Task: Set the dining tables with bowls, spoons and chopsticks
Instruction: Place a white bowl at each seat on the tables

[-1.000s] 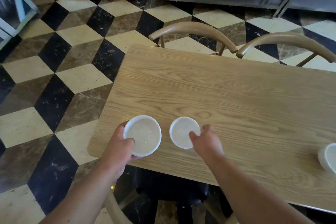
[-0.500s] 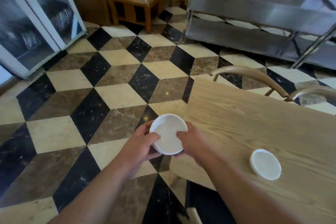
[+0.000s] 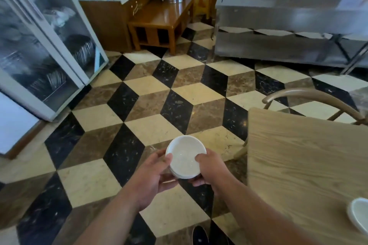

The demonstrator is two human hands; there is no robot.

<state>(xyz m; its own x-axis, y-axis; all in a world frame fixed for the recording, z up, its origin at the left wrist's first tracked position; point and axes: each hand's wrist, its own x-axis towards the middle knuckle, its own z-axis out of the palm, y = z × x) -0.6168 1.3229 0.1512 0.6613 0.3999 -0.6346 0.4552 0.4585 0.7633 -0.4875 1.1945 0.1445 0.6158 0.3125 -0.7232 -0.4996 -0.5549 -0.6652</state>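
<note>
Head view: left hand (image 3: 151, 181), right hand (image 3: 210, 169), both grips clamped on one bowl stack (image 3: 185, 158); one lone bowl (image 3: 358, 215) on table (image 3: 298, 155).

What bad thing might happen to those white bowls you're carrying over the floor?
1. The stack of bowls is gripped by the left hand and right hand above the hard tiled floor, not over the table. A slip would probably smash them.
2. If the stack tilts, the top bowl might slide off.
3. The lone bowl sits close to the table's near edge, where a passing arm might knock it.
</note>
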